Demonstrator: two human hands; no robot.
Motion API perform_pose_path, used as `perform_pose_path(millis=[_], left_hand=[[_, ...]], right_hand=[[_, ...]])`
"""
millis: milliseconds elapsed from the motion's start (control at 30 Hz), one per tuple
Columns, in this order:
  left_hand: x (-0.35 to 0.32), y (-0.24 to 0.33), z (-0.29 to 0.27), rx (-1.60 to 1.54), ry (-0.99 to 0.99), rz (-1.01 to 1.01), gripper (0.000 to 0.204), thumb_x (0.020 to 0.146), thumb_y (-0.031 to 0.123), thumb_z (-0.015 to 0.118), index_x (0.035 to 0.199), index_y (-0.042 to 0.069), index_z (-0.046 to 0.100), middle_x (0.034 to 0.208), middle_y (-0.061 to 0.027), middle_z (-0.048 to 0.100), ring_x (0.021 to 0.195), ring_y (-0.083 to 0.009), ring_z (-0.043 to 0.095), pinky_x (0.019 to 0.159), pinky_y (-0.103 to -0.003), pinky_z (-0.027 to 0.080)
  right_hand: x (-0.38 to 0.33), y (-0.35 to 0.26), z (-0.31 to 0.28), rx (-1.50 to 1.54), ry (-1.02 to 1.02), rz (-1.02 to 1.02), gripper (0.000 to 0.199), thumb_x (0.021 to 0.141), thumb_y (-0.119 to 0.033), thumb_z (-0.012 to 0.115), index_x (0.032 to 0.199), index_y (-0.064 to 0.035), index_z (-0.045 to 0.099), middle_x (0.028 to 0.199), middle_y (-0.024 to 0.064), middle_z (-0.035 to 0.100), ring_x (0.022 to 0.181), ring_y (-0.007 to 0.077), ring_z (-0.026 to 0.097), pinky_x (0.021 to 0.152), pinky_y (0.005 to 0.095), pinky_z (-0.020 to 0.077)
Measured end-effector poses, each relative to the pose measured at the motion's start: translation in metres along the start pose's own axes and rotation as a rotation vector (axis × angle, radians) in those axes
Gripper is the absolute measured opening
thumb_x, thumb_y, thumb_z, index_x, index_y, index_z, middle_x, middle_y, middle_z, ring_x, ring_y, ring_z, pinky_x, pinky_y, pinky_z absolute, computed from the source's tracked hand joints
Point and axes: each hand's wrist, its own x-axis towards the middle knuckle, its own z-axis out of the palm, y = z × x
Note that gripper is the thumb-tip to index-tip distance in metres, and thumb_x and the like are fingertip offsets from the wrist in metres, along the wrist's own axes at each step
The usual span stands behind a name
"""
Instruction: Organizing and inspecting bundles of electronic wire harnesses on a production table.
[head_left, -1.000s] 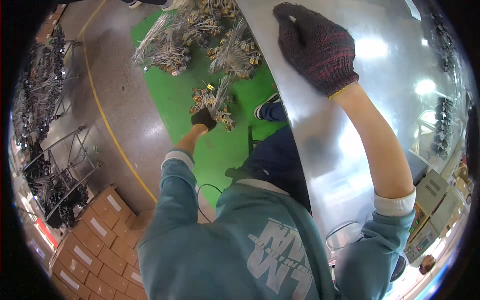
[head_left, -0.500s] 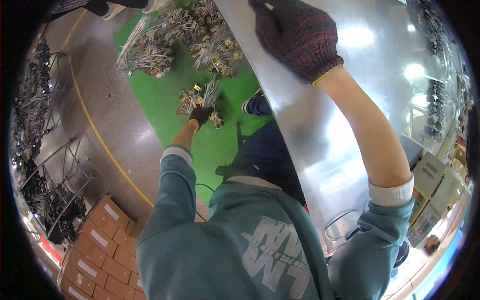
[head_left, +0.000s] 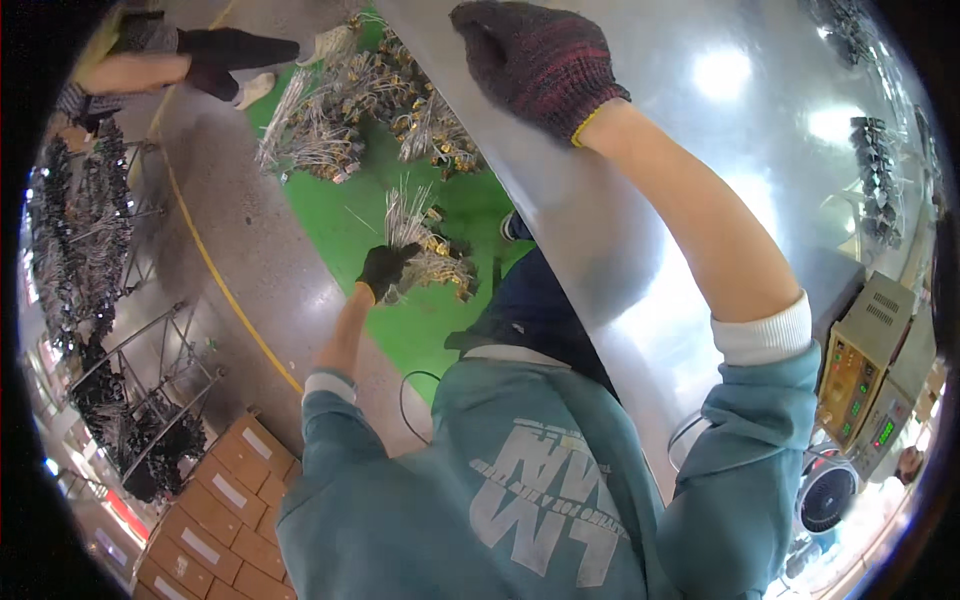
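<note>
My left hand (head_left: 388, 268), in a dark knit glove, is closed on a bundle of cables (head_left: 435, 262) low over the green floor mat (head_left: 395, 335). Thin pale wires fan out from the bundle, and yellowish connectors cluster along its right side. Up on the shiny metal table (head_left: 620, 235), my right hand (head_left: 540, 65) wears a dark glove with red flecks and a yellow cuff edge. Its fingers curl inward; whatever they may hold is hidden.
More cable bundles (head_left: 330, 120) lie heaped on the mat's far part. Another person's legs (head_left: 235, 50) are at the far left. Racks (head_left: 145, 370) hung with dark parts and stacked cardboard boxes (head_left: 225, 490) line the left. Grey instruments (head_left: 860, 360) and a fan (head_left: 828, 495) stand at right.
The cable bundle has shifted right and its wires have spread, with my left hand at its left side. My right hand has slid left over the table. The other person shows more.
</note>
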Motion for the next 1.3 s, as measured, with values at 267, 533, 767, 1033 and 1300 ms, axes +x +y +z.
perform_pose_path(millis=[267, 533, 767, 1033, 1300], left_hand=[[-0.189, 0.034, -0.050, 0.065, 0.154, 0.659, 0.044, 0.109, 0.022, 0.058, 0.151, 0.009, 0.063, 0.084, -0.0032, 0.062, 0.059, -0.0158, 0.054, 0.059, -0.031, 0.048], [-0.447, 0.230, -0.043, -0.743, 0.219, 0.746, 0.023, 0.111, 0.031, 0.055, 0.105, 0.009, 0.060, 0.078, 0.0025, 0.048, 0.063, -0.0111, 0.043, 0.062, -0.031, 0.036], [-0.557, 0.367, -0.012, -0.953, -0.684, 1.160, 0.025, 0.107, 0.010, 0.058, 0.125, -0.007, 0.055, 0.083, 0.0012, 0.043, 0.070, -0.0095, 0.044, 0.070, -0.029, 0.040], [-0.565, 0.485, 0.058, -0.333, -0.349, 1.738, 0.044, 0.107, 0.006, 0.061, 0.146, -0.013, 0.050, 0.124, -0.0155, 0.066, 0.115, -0.0263, 0.063, 0.115, -0.042, 0.047], [-0.483, 0.551, 0.175, -0.044, -0.418, 1.686, 0.034, 0.102, 0.010, 0.072, 0.133, -0.002, 0.068, 0.133, -0.0119, 0.074, 0.130, -0.0232, 0.067, 0.117, -0.042, 0.052]], right_hand=[[-0.028, -0.013, -0.042, -0.013, -0.021, -0.017, 0.027, 0.104, -0.030, 0.058, 0.119, -0.0186, 0.078, 0.104, 0.0143, 0.079, 0.097, 0.0390, 0.076, 0.086, 0.0516, 0.0606], [-0.123, -0.058, -0.104, 0.198, -0.390, -0.109, 0.046, 0.097, -0.039, 0.069, 0.135, -0.0122, 0.072, 0.120, 0.0185, 0.077, 0.109, 0.0381, 0.074, 0.096, 0.0496, 0.0594], [-0.171, -0.132, -0.260, 0.605, -0.257, -0.394, 0.079, 0.087, -0.049, 0.084, 0.153, -0.0152, 0.059, 0.134, 0.0186, 0.070, 0.124, 0.0379, 0.068, 0.107, 0.0516, 0.0554], [-0.212, -0.126, -0.377, 0.527, 0.281, -0.304, 0.081, 0.086, -0.046, 0.087, 0.151, -0.0082, 0.058, 0.136, 0.0195, 0.066, 0.124, 0.0430, 0.065, 0.107, 0.0529, 0.0540], [-0.241, -0.037, -0.417, 0.128, 0.507, 0.072, 0.055, 0.089, -0.034, 0.085, 0.135, -0.0093, 0.070, 0.118, 0.0198, 0.073, 0.111, 0.0428, 0.072, 0.092, 0.0515, 0.0583]])
